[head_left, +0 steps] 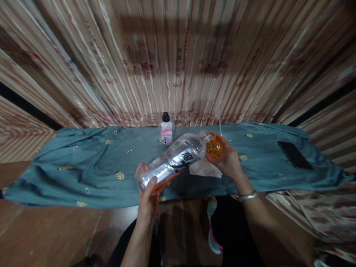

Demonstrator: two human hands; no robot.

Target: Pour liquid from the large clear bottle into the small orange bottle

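1. I see the clear bottle (174, 160) lying tilted above the teal cloth (83, 167), long axis from base near-left to neck far-right.
2. My left hand (148, 202) grips its base; my right hand (228, 161) cups an orange container (214, 146) at its mouth, a white tissue (204, 168) beneath.
3. Behind the bottle stands a small black-capped bottle (166, 129); far right lies a phone (294, 155).

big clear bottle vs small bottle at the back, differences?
Pose: the big bottle lies tilted, neck toward the orange cup; the small bottle stands upright on the blue cloth.
Support: the left hand grips the big bottle's base; nothing touches the small bottle.
Look: the big bottle's label is black and white; the small bottle has a pink label and black cap.
Both are clear plastic.
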